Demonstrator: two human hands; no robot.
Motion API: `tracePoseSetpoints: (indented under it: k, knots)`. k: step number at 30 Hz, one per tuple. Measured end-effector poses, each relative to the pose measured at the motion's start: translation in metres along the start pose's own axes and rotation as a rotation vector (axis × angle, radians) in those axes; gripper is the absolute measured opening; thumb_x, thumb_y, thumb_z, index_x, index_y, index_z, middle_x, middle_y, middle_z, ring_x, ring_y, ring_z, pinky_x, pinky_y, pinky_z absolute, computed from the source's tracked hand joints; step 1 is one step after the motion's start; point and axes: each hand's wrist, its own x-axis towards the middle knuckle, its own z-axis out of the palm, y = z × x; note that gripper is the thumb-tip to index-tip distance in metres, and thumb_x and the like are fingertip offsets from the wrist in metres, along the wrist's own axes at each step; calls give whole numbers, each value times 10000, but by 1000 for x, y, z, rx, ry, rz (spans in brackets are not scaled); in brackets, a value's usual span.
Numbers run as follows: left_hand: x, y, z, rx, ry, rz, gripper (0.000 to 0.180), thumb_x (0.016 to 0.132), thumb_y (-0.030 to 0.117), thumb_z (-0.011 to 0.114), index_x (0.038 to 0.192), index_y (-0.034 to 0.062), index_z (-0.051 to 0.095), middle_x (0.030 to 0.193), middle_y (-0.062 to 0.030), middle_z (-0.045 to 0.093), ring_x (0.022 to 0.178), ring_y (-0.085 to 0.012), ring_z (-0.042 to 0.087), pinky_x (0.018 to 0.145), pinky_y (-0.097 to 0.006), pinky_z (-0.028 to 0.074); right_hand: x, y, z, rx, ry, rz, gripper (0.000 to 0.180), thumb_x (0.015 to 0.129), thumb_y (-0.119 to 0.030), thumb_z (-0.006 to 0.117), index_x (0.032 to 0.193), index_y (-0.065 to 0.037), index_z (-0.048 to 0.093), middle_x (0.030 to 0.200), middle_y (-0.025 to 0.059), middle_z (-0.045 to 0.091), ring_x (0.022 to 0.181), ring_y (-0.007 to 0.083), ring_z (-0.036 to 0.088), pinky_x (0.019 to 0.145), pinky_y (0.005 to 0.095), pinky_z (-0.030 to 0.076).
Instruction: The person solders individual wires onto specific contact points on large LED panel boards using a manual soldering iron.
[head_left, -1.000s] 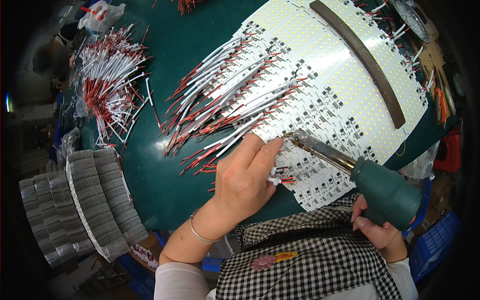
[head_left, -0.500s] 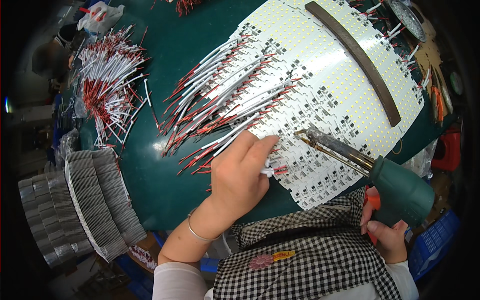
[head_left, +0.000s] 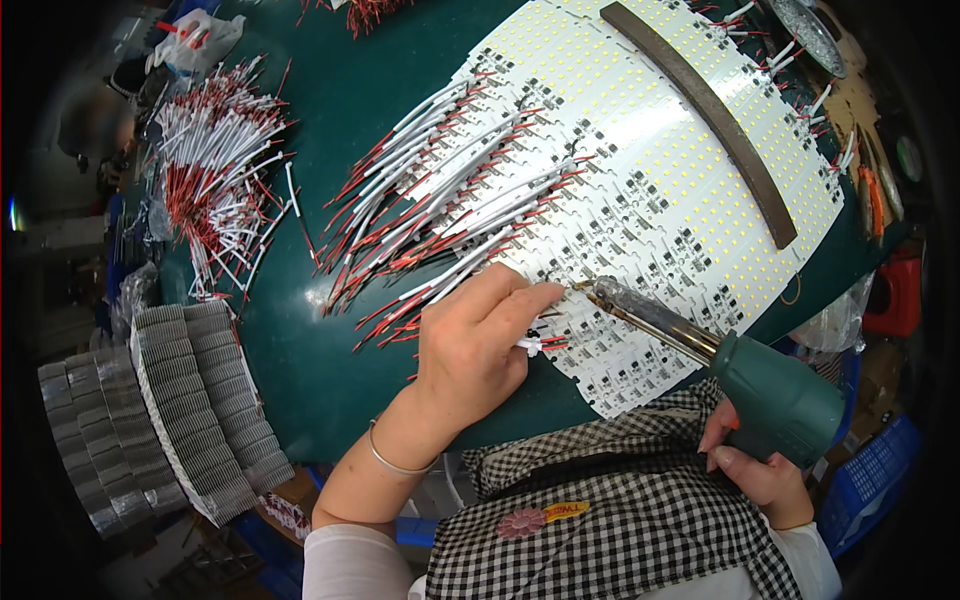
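My left hand (head_left: 474, 335) is closed over the near-left edge of a sheet of white circuit boards (head_left: 625, 320), thumb and forefinger pinched. White-and-red wires (head_left: 533, 345) stick out from under its fingers. A green soldering gun (head_left: 780, 395) is gripped in my right hand (head_left: 755, 475), whose fingers are partly hidden behind its body. The gun's metal tip points left, just beside my left fingertips; whether it touches a board cannot be seen. Rows of white-and-red wires (head_left: 450, 215) lie along the boards' left side, their ends on the small contacts.
A curved brown bar (head_left: 710, 105) lies across the boards. On the green table (head_left: 290, 350), a loose wire pile (head_left: 215, 165) lies left, near stacked grey ribbed strips (head_left: 205, 385). A round metal dish (head_left: 808, 38) is at the far right; a blue crate (head_left: 875, 470) stands lower right.
The soldering gun has moved left and slightly down, bringing its tip close to my left fingertips. My right hand moved with it. My left hand has shifted only slightly.
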Motion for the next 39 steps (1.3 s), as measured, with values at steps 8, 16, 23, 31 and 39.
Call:
tracePoseSetpoints:
  k: [8, 16, 23, 31, 39]
  knots:
    - [-1, 1, 0, 55, 5, 20, 515, 494, -137, 597, 967, 38, 699, 734, -77, 578, 624, -212, 583, 523, -294, 459, 3, 6, 8, -147, -26, -63, 392, 783, 69, 554, 1161, -12, 490, 874, 142, 595, 726, 169, 594, 589, 281, 534]
    - [0, 6, 2, 104, 44, 51, 513, 483, -119, 614, 961, 48, 697, 738, -68, 582, 601, -213, 573, 494, -302, 447, 3, 7, -8, -375, -169, -201, 448, 779, 60, 574, 1214, 17, 478, 838, 128, 594, 659, 158, 578, 569, 275, 514]
    - [-1, 6, 0, 134, -11, 70, 466, 528, -87, 606, 980, 23, 644, 779, -79, 552, 647, -240, 585, 521, -348, 470, -5, -16, 7, 40, 276, -6, 612, 732, -120, 738, 1256, 65, 482, 924, 125, 603, 636, 174, 587, 519, 263, 504]
    - [3, 6, -10, 22, -73, 7, 414, 633, -139, 627, 1016, 12, 673, 806, -106, 587, 662, -225, 585, 555, -299, 472, -19, -12, -21, -344, 211, -284, 661, 728, -136, 759, 1261, 114, 458, 875, 164, 619, 602, 156, 588, 471, 241, 499]
    - [20, 19, -16, 114, 65, -59, 608, 686, -130, 613, 1277, 0, 552, 917, -135, 558, 701, -242, 596, 568, -338, 501, -10, -12, -6, -59, 305, -71, 630, 715, -86, 767, 1240, 109, 478, 935, 142, 618, 632, 163, 594, 504, 231, 508]
